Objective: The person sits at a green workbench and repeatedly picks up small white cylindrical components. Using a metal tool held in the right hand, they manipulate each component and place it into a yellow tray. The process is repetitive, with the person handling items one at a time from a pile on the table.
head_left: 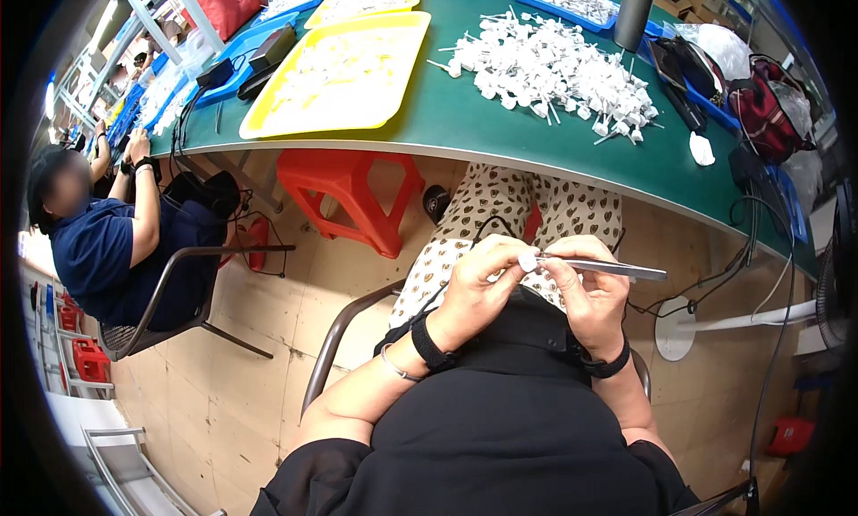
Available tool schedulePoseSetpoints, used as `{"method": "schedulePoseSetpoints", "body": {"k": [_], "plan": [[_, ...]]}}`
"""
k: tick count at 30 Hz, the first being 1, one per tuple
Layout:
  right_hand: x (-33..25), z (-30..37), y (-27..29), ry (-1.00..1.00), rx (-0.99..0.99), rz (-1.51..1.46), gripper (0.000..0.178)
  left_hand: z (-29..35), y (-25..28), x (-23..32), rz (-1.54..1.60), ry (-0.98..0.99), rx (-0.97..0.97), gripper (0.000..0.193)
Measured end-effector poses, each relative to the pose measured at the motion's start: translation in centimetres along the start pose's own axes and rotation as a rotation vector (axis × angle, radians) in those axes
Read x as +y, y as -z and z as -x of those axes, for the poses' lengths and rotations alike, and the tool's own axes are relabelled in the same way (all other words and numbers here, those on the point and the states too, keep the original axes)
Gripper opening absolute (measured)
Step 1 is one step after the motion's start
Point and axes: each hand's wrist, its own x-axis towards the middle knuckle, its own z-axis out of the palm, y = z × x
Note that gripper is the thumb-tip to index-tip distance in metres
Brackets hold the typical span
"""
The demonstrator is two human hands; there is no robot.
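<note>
Above my lap, my left hand [487, 288] pinches a small white plastic piece [528, 262] between thumb and fingertips. My right hand [590, 288] is closed round a pair of metal tweezers [617, 268], whose broad end sticks out to the right. The tweezers' tips point left and meet the white piece, though the fingers partly hide the contact. On the green table [438, 105] ahead lies a large loose heap of similar white pieces [554, 69], many with thin stems. A yellow tray [407, 74] holding small pale parts stands left of the heap.
A grey bottle [634, 16], a dark red bag [773, 105] and cables are at the right of the table. Beneath its edge stands a red stool [344, 190]. A co-worker [116, 230] sits at the left. A white fan stand [677, 328] is at my right.
</note>
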Motion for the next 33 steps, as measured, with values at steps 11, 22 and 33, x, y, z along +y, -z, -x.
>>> {"method": "schedulePoseSetpoints", "body": {"k": [11,22,33], "plan": [[0.33,-0.08,0.06,-0.017,-0.075,-0.008,0.013,-0.04,0.23,-0.02,-0.217,-0.125,0.061,0.026],[0.34,-0.03,0.03,0.010,-0.045,-0.075,0.013,0.14,0.04,-0.18,-0.028,0.008,0.013,0.017],[0.18,0.04,0.01,0.003,-0.042,-0.079,0.013,0.70,-0.37,-0.08,0.290,0.321,-0.017,0.022]]}}
